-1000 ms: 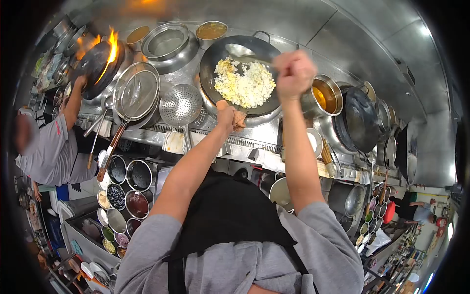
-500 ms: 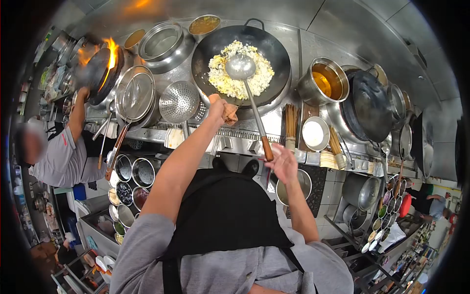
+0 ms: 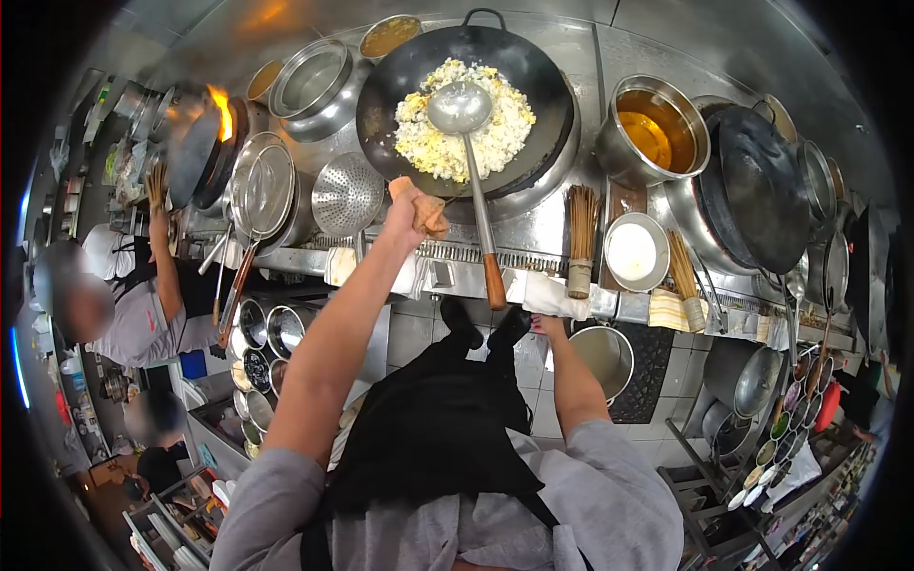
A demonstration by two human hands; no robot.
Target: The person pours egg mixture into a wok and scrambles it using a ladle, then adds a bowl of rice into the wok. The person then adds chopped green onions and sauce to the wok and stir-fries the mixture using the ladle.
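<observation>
While my left hand (image 3: 404, 211) pinches a cloth (image 3: 431, 218) at the wok (image 3: 535, 59), the ladle (image 3: 460, 107) rests unheld on the rice (image 3: 506, 143); my right hand (image 3: 549, 325) meets a towel (image 3: 555, 298), its fingers' grip apparently too obscured to tell.

The steel stovetop (image 3: 558, 46) (shiny in patches) carries a wok (image 3: 530, 74), an amber-filled pot (image 3: 624, 164) and a white-filled bowl (image 3: 663, 274).

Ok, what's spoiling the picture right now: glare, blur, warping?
Head view: fisheye bending, strongest near the black rim; bright glare on the steel counter; the white contents of the small bowl look washed out. Head view, centre: ladle and wok read fairly clearly. Head view, right hand: finger detail unclear.
</observation>
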